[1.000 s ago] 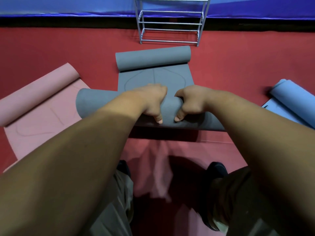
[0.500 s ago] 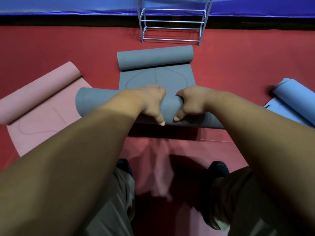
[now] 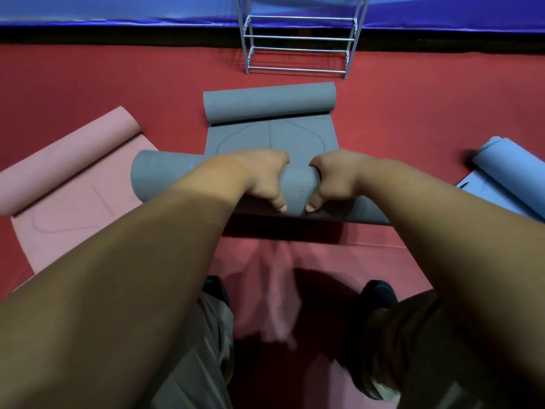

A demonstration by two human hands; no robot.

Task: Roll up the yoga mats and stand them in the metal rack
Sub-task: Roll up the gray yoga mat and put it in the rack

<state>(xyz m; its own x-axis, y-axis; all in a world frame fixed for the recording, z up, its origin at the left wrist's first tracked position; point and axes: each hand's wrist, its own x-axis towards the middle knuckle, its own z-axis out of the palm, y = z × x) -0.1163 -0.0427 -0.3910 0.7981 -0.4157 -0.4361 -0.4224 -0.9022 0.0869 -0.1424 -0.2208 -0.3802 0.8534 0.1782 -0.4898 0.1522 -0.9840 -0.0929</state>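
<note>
- Curls the left hand (image 3: 259,178) over the top of the near roll of the grey yoga mat (image 3: 165,178), thumb pressed down the near face, fingers hooked over the far side out of sight.
- Mirrors that grip with the right hand (image 3: 339,178), just beside the left, showing only a narrow strip of roll between them (both hands bunched at the middle, neither end held).
- Finds the mat on the red floor (image 3: 103,84): near roll under the hands, a short flat stretch with printed lines beyond, then a second curl at the far end.
- Reads as mid-roll; shows no mat in the visible part of the metal rack (image 3: 295,69).
- Risks a coned, telescoped roll, with both ends unguided by so central a grip; hard to stand upright afterwards.
- Risks a jam on reaching the far curl, ending as two rolls back to back unless that curl gets flattened first.
- Risks a slack, springy roll on any easing of the thumbs.
- Seems to lay the roll's left end over the edge of the pink mat (image 3: 73,225); could catch or drag it.
- Hides the roll's right end behind the forearm; places the blue mat (image 3: 507,172) well apart on that side.
- Offers a straight lane of bare floor from the far curl to the rack, with no room past it against the blue wall padding (image 3: 118,10).
</note>
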